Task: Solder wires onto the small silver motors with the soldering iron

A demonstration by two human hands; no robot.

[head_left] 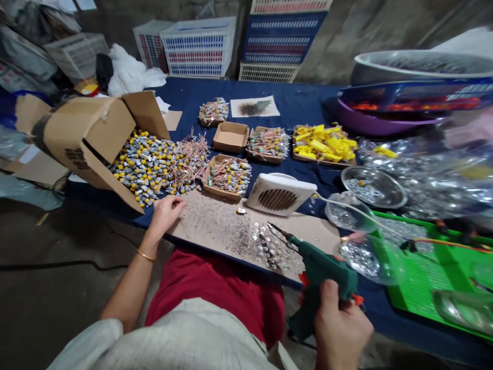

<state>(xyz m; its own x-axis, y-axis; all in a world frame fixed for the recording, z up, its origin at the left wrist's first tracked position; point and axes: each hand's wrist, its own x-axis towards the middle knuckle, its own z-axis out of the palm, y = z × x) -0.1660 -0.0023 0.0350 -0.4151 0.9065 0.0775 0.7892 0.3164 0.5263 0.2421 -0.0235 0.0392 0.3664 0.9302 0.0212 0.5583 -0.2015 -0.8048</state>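
My right hand (342, 324) grips a green soldering gun (327, 262) by its handle. Its dark pointed tip hangs over the cardboard sheet (208, 216), above a scatter of small shiny metal parts (271, 249). My left hand (167, 218) is at the sheet's left end, thumb and fingers curled together; whatever they may hold cannot be made out. Just beyond it, small grey-and-yellow motors (150, 164) spill from a tipped cardboard box (92, 139). A single motor (241, 211) lies on the sheet in front of a white vent fan (283, 194).
Small cardboard trays hold wired motors (230, 174) and yellow parts (323, 144); one tray (231, 136) is bare. To the right are a steel bowl (373, 187), clear tubs (362, 257) and a green tray (416, 288). A white cable (354, 208) crosses there. Crates (198, 49) stand behind.
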